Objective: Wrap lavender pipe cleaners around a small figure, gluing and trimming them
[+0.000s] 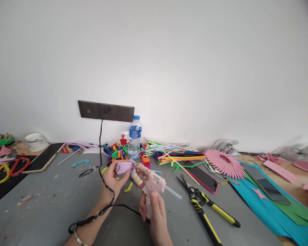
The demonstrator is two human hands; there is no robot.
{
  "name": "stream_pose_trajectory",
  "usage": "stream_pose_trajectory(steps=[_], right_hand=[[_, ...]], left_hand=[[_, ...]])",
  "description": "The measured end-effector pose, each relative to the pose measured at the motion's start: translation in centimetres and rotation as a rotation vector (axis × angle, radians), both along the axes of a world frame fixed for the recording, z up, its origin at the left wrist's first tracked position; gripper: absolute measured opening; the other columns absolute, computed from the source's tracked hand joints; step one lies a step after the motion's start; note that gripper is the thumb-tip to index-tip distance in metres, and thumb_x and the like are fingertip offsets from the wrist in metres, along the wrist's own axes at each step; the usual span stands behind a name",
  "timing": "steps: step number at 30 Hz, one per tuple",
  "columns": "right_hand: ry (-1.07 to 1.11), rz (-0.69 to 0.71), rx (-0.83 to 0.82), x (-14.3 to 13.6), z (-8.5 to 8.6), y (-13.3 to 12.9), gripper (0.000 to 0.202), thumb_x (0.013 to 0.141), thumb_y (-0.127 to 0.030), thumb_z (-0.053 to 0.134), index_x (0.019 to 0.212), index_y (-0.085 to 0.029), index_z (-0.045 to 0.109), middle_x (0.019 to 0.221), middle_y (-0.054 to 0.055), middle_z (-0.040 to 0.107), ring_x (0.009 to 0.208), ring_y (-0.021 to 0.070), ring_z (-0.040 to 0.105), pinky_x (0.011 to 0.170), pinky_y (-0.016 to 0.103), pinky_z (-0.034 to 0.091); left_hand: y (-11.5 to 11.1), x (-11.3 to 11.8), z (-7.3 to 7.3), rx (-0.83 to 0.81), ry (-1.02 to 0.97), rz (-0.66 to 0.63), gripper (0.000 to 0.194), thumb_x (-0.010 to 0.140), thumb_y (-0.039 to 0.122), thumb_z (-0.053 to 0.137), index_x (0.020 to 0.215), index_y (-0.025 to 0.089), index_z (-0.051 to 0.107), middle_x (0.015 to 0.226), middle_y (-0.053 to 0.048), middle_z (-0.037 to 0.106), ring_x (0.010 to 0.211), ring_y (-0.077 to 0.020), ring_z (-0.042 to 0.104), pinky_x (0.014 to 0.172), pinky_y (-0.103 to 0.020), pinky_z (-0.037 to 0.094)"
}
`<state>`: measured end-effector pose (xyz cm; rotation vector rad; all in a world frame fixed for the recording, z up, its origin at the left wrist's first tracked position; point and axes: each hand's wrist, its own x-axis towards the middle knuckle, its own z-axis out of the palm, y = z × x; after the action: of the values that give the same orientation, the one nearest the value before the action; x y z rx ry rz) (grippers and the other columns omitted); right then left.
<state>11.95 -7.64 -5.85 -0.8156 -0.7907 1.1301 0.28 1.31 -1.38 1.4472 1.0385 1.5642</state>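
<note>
My left hand (113,177) holds a small pale purple pipe-cleaner flower (125,167) above the grey table (48,205). My right hand (154,208) grips the handle of a pink hot glue gun (154,186), whose nozzle points left toward the flower. A clear glue stick (173,192) juts from the gun's back. The gun's black cord (101,136) runs over my left wrist and up to a dark wall socket strip (105,111).
Yellow-handled pliers (202,205) lie right of my hands, next to a pink-cased phone (202,176). A pile of coloured pipe cleaners (174,153), a water bottle (135,135) and a pink paper fan (224,163) sit by the wall. Another phone (45,156) lies left.
</note>
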Motion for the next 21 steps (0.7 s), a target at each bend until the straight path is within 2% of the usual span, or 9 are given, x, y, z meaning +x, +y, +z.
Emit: stream_pose_trajectory(steps=[11,21], right_hand=[[-0.062,0.043,-0.016,0.3,1.9,-0.6,0.055,0.088,-0.068,0.052,0.095,-0.014,0.063,0.051,-0.008,0.038,0.039,0.0065,0.031,0.039,0.020,0.027],[-0.092,0.058,-0.026,0.3,2.0,-0.8,0.056,0.088,-0.069,0.052,0.094,-0.014,0.062,0.051,-0.008,0.038,0.039,0.0068,0.031,0.039,0.020,0.026]], left_hand=[[-0.2,0.0,0.5,-0.024,0.011,-0.002,0.026,0.076,0.037,0.073,0.093,0.019,0.070,0.099,-0.009,0.078,0.090,-0.0237,0.073,0.080,-0.032,0.060],[-0.5,-0.1,1.2,0.000,0.028,0.014,0.025,0.077,0.038,0.073,0.093,0.019,0.069,0.101,-0.010,0.078,0.094,-0.0244,0.074,0.082,-0.032,0.061]])
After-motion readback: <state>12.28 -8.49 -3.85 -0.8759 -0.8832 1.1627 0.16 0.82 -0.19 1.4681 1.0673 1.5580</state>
